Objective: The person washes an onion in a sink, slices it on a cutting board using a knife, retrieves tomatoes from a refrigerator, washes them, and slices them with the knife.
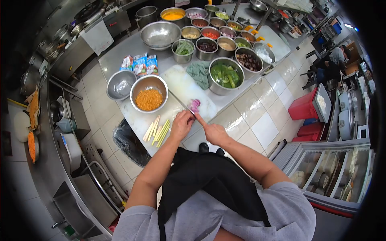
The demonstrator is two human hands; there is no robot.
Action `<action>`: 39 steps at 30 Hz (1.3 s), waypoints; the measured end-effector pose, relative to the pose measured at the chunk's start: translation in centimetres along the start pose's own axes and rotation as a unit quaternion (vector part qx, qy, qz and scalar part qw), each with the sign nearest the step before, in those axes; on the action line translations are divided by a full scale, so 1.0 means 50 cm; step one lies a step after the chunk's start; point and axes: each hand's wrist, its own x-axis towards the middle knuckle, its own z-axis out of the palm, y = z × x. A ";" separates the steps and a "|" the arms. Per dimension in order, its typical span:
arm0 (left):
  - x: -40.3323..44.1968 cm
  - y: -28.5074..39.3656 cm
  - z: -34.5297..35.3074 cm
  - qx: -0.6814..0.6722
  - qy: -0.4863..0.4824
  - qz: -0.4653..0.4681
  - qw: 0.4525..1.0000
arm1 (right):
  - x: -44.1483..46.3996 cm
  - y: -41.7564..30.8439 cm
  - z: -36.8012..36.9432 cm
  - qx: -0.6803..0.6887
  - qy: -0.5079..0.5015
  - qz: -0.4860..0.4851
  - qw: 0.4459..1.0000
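1. A person in a black apron [215, 174] works at a steel table [113, 56], both hands meeting near the heel of a knife [181, 103] over a white board [183, 80].

2. The right hand [217, 133] appears closed around the handle, its forefinger stretched toward the blade; the handle itself is largely hidden.

3. The left hand [183, 122] sits just left of the blade, fingers bunched; whether they pinch anything, the view cannot tell.

4. Purple onion [194, 105] lies in a small heap at the board's near right, just beyond the fingertips of both hands. The right forefinger looks slightly the nearer of the 2.

5. The key line is the blade: its long axis runs from near right to far left, with the onion close along its right side.

6. Left of the hands lie stalks [163, 132], with a bowl [134, 105] of orange crumbs [148, 99] beyond them.

7. A green cloth [198, 74] lies at the board's far right, beside a pot [225, 91] of cut greens [226, 75].
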 end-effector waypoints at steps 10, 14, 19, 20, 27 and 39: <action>-0.019 -0.010 -0.004 -0.022 0.009 0.013 1.000 | -0.018 -0.019 0.016 0.012 0.000 0.004 1.000; -0.020 -0.013 -0.006 -0.009 0.010 0.025 1.000 | -0.007 -0.011 0.027 0.015 0.034 -0.023 0.999; -0.019 -0.012 -0.005 -0.016 0.012 0.013 1.000 | -0.028 -0.032 0.002 0.013 0.030 -0.012 0.999; -0.019 -0.012 -0.006 -0.019 0.018 0.018 1.000 | -0.021 -0.033 0.012 0.012 0.027 -0.011 0.999; -0.020 -0.023 -0.004 -0.018 0.023 0.008 1.000 | -0.027 -0.061 -0.037 0.021 -0.016 0.023 0.999; -0.022 -0.032 0.000 -0.020 0.025 0.007 0.999 | -0.008 -0.024 -0.009 0.081 0.011 -0.002 0.997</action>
